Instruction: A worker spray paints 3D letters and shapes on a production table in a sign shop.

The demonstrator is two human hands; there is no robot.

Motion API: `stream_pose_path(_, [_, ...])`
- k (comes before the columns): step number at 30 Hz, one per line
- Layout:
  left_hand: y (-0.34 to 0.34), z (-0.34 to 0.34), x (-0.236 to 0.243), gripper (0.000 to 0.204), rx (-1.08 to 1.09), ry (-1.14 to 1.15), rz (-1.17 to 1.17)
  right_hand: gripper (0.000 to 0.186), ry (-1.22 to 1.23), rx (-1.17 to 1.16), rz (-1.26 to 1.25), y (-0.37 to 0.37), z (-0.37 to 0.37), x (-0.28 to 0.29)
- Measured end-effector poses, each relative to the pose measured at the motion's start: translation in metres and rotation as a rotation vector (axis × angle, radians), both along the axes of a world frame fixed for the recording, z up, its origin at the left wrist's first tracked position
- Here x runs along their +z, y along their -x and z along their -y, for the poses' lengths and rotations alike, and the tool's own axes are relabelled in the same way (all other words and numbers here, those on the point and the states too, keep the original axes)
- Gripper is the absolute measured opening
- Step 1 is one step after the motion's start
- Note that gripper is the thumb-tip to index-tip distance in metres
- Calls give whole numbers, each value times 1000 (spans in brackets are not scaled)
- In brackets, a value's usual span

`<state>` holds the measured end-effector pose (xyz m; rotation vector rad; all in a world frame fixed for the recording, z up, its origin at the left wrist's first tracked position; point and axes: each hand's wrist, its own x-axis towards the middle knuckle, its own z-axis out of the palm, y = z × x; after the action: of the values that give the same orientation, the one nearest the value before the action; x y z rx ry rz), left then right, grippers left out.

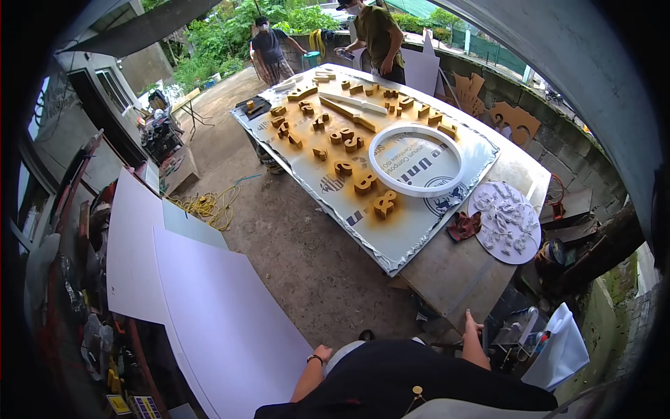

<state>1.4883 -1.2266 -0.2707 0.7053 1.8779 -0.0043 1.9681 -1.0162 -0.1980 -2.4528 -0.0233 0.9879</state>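
My left hand (322, 352), with a dark band at its wrist, hangs beside my body near the large white sheet (216, 300). Its fingers are too small in view to read. Fingers apart and holding nothing I can see, my right hand (472, 325) is by the near corner of the table (447, 283). Gold-painted letters (365, 183) stand in rows on a covered panel (377, 241) on that table. A white ring (380, 174) lies among them. Small white pieces cover a round white board (509, 248), with a dark red cloth (464, 226) beside it.
Two people stand at the table's far end, one in dark clothes (269, 49), one in an olive shirt (377, 35) holding something dark. A yellow cord (209, 207) coils on the concrete floor. Clutter lines the left wall; a clear box (515, 332) stands right of me.
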Motion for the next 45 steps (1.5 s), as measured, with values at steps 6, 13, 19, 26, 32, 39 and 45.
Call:
stream_pose_path(6, [27,23,-10,42,-38,12,90,102,62,52,163,5,0,-6])
stream_pose_path(13, [28,-179,123,47,-273,-485,-2,100,89,66,145,14,1,19])
stream_pose_path(19, [-41,-386,396,90,-577,-1293,-53,103,113,83,132,15,2,25])
stream_pose_path(26, [-42,-407,466,81,-540,-1136,30,105,131,91,95,14,-1,27])
stream_pose_path(32, [37,-326,269,65,-203,-403,409,101,75,56,74,13,-1,26])
stream_pose_path(39, [93,-124,62,43,129,267,80,103,120,82,83,10,-4,26])
stream_pose_path(45, [58,-15,35,49,275,316,121,104,124,98,51,9,-4,25])
